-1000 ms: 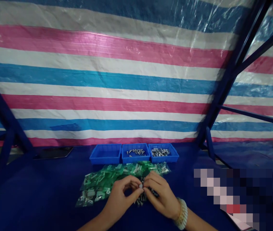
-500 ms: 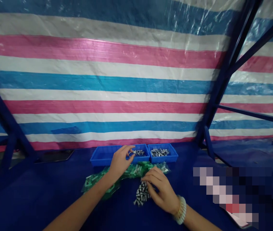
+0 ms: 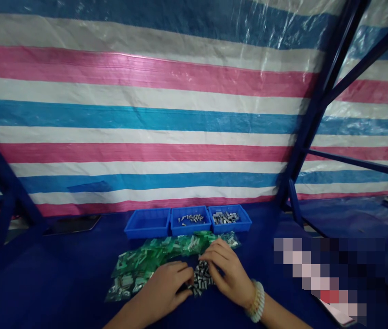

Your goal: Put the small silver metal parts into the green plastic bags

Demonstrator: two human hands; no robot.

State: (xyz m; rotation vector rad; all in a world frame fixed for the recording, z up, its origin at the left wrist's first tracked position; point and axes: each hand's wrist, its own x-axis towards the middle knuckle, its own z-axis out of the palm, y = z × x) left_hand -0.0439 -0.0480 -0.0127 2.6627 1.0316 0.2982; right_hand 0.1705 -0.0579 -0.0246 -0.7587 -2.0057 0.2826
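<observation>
A pile of small metal screws lies on the blue tabletop between my two hands. My left hand reaches its left edge, thumb and fingers bent close together at the screws; what sits between the tips is too small to make out. On the pile's right side rests my right hand, a bracelet at the wrist. Its fingers are curled in, with the tips at the upper end of the pile, and they hide whatever they pinch. Behind the hands are green-tinted plastic bags of small parts, partly covered by my left hand.
Three blue trays stand in a row: a left tray with nothing visible inside, a middle tray with small screws, a right tray with metal pieces. A dark flat device lies left. Blue metal posts frame a striped sheet.
My left hand has come back from above the middle tray to the left edge of the screw pile, its fingers drawing closer together. My right hand has hardly moved.
</observation>
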